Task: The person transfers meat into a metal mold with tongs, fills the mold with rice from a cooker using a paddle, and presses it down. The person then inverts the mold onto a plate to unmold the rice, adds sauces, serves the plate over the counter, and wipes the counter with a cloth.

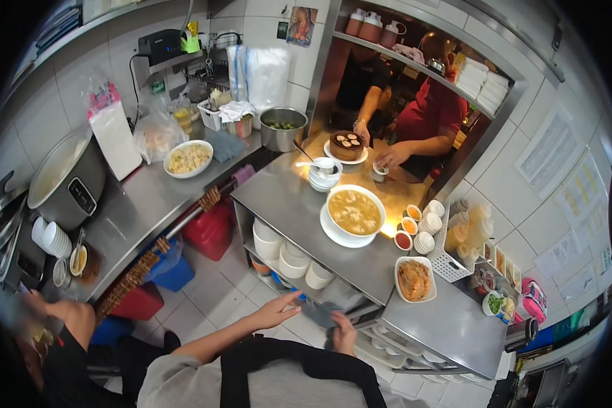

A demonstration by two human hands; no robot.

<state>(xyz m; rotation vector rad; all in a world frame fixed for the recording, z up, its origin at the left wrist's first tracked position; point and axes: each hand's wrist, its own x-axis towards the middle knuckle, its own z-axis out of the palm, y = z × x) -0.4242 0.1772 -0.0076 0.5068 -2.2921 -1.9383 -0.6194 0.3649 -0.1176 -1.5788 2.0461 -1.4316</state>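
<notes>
My left hand [277,311] is raised over the floor before the steel counter [285,213], fingers stretched, nothing in it. To its right, my right hand [345,332] is held up near a dark greyish item whose nature is unclear; its fingers are partly curled and blurred. Beyond both hands, a large white bowl of soup [355,211] stands on a white plate on the counter. Behind it are small stacked white bowls [325,178] with a spoon. A square white dish of brown food [415,280] sits further right.
Two people, one in a red shirt [430,112], reach through the serving window; one touches a steamer basket [347,145]. At the left sits another person [75,319]. A rice cooker [68,180] and a plate of fried rice [188,159] stand on the left counter.
</notes>
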